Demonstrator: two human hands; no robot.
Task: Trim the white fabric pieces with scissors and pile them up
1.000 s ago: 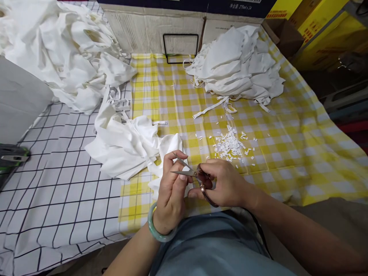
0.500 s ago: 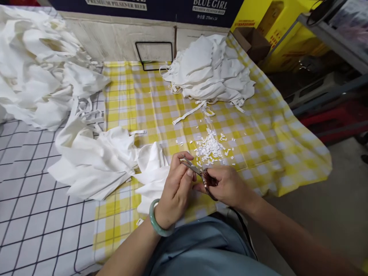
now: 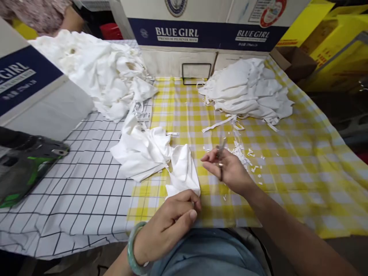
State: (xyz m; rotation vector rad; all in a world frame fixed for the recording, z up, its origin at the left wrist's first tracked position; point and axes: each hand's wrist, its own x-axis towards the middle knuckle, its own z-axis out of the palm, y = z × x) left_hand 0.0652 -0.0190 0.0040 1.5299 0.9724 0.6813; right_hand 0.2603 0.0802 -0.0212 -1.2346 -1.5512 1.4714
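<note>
So my hands have split up since half a second ago: they were together at the scissors, and now my right hand (image 3: 230,170) is off to the right and my left hand (image 3: 169,218) sits lower, near the bottom middle. My view has shifted too, and a person's sleeve (image 3: 43,15) now shows in the upper left.

Head camera, the only view: my right hand, just right of center, is closed around the scissors (image 3: 221,163), blades pointing up the frame. They're too blurry to tell if the blades are apart. Just to the right is a scatter of little white bits (image 3: 240,151) on the yellow checked tablecloth (image 3: 287,191).

My left hand, with a green bangle (image 3: 132,249) on the wrist, has its fingers curled at the lower end of the white fabric (image 3: 184,168). Can't tell if they're actually pinching it. That fabric runs from there up and left, over the middle of the frame.

One big white pile (image 3: 115,73) is upper left, another white heap (image 3: 247,92) upper right, with a black wire stand (image 3: 197,83) between them in front of a cardboard box (image 3: 178,61). Some dark tool with green parts (image 3: 34,161) pokes in at the left edge.
</note>
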